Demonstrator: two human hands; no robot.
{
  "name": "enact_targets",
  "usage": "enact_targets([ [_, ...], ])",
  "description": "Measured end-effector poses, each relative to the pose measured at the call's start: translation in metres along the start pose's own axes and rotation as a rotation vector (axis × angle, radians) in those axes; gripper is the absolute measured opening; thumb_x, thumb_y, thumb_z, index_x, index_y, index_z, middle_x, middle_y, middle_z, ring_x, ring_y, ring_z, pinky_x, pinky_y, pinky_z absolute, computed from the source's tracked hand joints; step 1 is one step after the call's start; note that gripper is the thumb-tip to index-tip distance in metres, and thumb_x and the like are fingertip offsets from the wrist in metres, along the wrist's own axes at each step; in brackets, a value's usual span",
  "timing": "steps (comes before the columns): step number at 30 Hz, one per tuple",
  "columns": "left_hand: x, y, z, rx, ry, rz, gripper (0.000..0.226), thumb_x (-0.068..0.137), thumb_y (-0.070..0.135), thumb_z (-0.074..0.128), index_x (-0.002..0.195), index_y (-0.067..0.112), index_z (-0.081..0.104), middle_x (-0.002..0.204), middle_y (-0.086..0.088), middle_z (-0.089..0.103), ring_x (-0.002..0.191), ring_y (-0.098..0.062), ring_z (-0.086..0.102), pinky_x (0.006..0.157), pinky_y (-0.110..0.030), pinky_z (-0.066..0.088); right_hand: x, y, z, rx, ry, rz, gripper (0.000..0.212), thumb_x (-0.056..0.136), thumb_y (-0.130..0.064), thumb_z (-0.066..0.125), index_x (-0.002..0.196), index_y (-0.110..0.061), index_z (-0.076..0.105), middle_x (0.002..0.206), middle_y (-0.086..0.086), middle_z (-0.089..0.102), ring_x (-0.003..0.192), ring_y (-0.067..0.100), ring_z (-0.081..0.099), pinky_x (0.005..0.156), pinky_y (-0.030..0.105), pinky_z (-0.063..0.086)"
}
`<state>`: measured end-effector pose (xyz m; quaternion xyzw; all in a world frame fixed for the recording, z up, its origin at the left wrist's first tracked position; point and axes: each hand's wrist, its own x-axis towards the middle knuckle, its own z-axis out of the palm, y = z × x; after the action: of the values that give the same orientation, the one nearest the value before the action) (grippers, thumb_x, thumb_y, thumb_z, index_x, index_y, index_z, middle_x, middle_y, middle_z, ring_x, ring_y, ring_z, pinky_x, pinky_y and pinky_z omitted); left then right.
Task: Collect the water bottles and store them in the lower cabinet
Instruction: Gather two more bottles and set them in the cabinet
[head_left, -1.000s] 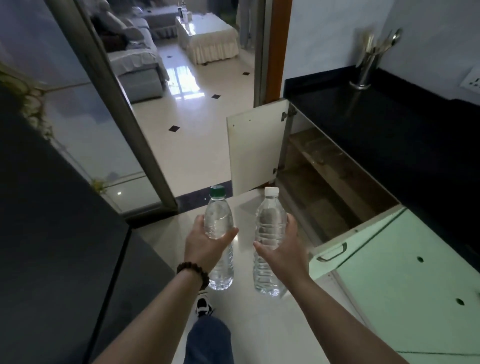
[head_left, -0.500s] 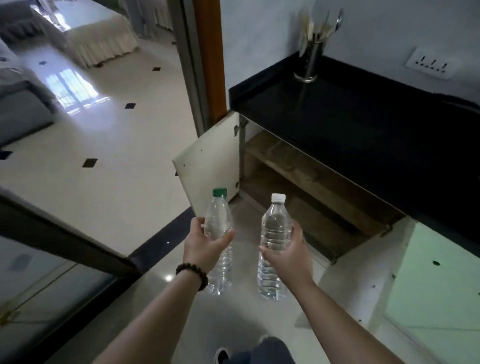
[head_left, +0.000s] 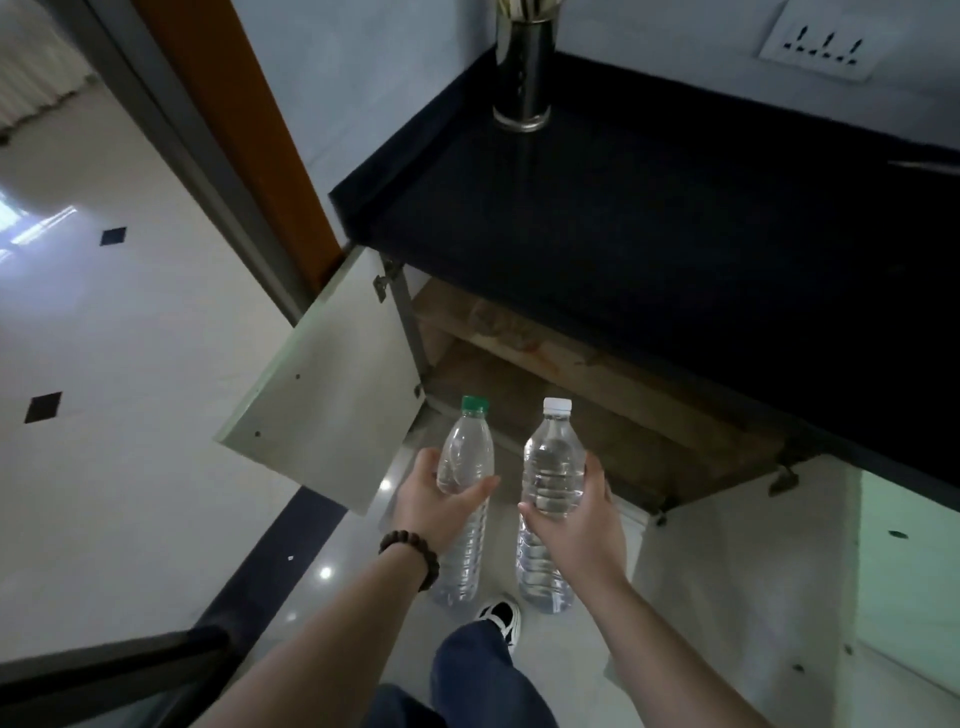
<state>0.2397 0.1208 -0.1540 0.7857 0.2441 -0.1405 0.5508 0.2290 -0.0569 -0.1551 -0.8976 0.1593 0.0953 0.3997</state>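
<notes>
I'm closing in on the open lower cabinet (head_left: 597, 415), left hand (head_left: 434, 506) gripping the green-capped bottle (head_left: 465, 499), right hand (head_left: 579, 525) gripping the white-capped bottle (head_left: 550, 478); shelf probably free, interior dim.

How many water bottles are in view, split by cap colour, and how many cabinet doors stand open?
Green-capped bottle, in the left hand: 1
White-capped bottle, in the right hand: 1
Open cabinet door: 1
Total: 3 things, 2 of them bottles

Top edge crops the steel utensil holder (head_left: 522, 67), and the black countertop (head_left: 675, 249) hides the lower cabinet's (head_left: 571, 415) back.
</notes>
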Motion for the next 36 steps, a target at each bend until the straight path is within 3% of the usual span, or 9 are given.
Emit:
enact_targets([
  [3,0.034,0.004,0.005,0.04,-0.009,-0.015,0.074,0.046,0.071,0.075,0.107,0.037,0.048,0.093,0.014,0.066,0.071,-0.002,0.067,0.057,-0.023,0.053,0.026,0.0,0.011,-0.006,0.006,0.048,0.102,0.067,-0.049,0.079,0.147,-0.022,0.021,0.14,0.002,0.046,0.114,0.022,0.057,0.087,0.04,0.052],
  [10,0.115,-0.02,0.019,0.011,-0.087,-0.112,0.071,0.045,0.067,0.077,0.104,0.039,0.051,0.087,0.017,0.069,0.072,0.001,0.067,0.061,-0.022,0.05,0.085,0.018,0.059,0.022,0.029,0.131,0.091,0.063,-0.051,0.079,0.138,-0.027,0.033,0.125,-0.003,0.056,0.105,0.02,0.06,0.081,0.038,0.053],
  [14,0.182,-0.045,0.038,0.011,-0.127,-0.037,0.058,0.048,0.068,0.078,0.095,0.048,0.052,0.089,0.019,0.069,0.075,0.001,0.066,0.068,-0.028,0.053,0.139,0.045,0.106,0.158,0.11,0.129,0.076,0.063,-0.046,0.08,0.128,-0.028,0.044,0.11,-0.007,0.063,0.091,0.013,0.063,0.074,0.032,0.053],
  [19,0.272,-0.075,0.076,-0.067,-0.15,0.043,0.082,0.058,0.062,0.078,0.126,0.023,0.052,0.116,0.004,0.065,0.101,-0.013,0.063,0.087,-0.037,0.053,0.219,0.082,0.159,0.312,0.248,0.094,0.06,0.064,-0.04,0.083,0.109,-0.044,0.043,0.09,-0.019,0.059,0.079,0.005,0.061,0.066,0.023,0.045],
  [23,0.332,-0.083,0.092,-0.235,-0.173,0.119,0.039,0.067,0.057,0.075,0.096,0.039,0.057,0.102,0.008,0.068,0.087,-0.01,0.066,0.07,-0.031,0.051,0.279,0.1,0.177,0.342,0.357,-0.057,0.053,0.066,-0.037,0.083,0.11,-0.041,0.054,0.087,-0.021,0.065,0.084,0.002,0.063,0.075,0.029,0.05],
  [26,0.372,-0.076,0.092,-0.308,-0.173,0.09,0.049,0.069,0.063,0.069,0.106,0.036,0.052,0.102,0.004,0.065,0.09,-0.019,0.065,0.071,-0.036,0.052,0.317,0.096,0.174,0.388,0.361,-0.126,0.053,0.064,-0.043,0.079,0.109,-0.044,0.052,0.093,-0.02,0.063,0.087,-0.001,0.058,0.068,0.026,0.046],
  [29,0.402,-0.066,0.085,-0.357,-0.247,0.082,0.066,0.073,0.043,0.074,0.126,0.032,0.037,0.108,-0.006,0.061,0.092,-0.029,0.065,0.08,-0.049,0.054,0.347,0.088,0.166,0.396,0.367,-0.173,0.058,0.066,-0.045,0.079,0.111,-0.044,0.043,0.093,-0.022,0.056,0.083,-0.004,0.051,0.061,0.021,0.038],
  [33,0.42,-0.048,0.07,-0.286,-0.252,0.205,0.07,0.066,0.031,0.075,0.12,0.033,0.032,0.106,-0.003,0.059,0.089,-0.025,0.066,0.073,-0.046,0.056,0.377,0.076,0.157,0.43,0.373,-0.139,0.048,0.067,-0.043,0.081,0.095,-0.049,0.042,0.084,-0.023,0.051,0.076,-0.005,0.049,0.057,0.021,0.036],
  [36,0.428,-0.026,0.062,-0.149,-0.17,0.377,0.076,0.063,0.035,0.081,0.116,0.038,0.028,0.1,0.011,0.055,0.087,-0.011,0.06,0.068,-0.035,0.051,0.396,0.065,0.151,0.436,0.37,-0.074,0.041,0.066,-0.045,0.08,0.095,-0.047,0.051,0.088,-0.019,0.056,0.089,0.011,0.06,0.071,0.031,0.048],
])
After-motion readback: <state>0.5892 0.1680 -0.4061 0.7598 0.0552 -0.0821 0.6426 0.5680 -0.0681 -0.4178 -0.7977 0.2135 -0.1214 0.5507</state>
